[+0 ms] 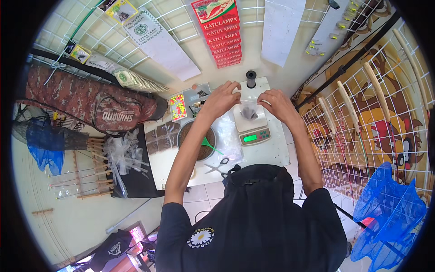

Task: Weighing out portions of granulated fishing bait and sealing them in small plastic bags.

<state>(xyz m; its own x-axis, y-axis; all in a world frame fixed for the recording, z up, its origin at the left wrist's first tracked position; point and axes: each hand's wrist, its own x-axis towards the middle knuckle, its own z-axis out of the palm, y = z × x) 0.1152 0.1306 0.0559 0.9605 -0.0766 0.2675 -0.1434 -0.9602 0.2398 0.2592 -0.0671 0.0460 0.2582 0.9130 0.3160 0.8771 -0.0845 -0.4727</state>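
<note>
A small clear plastic bag with dark contents is held by its top edge between my left hand and my right hand. Fingertips of both hands pinch its upper corners, over the pan of a digital kitchen scale whose green display is lit. Left of the scale lie flat clear plastic bags. A round metal bowl of brown granules sits under my left forearm, with a green plastic scoop in it. Several filled bags lie in rows left of the bowl.
Scissors lie near the table's front edge. A dark cylindrical container stands behind the scale. A box of bright beads is at the back left. A camouflage rod bag is at left; a white wire grid with rods rises at right.
</note>
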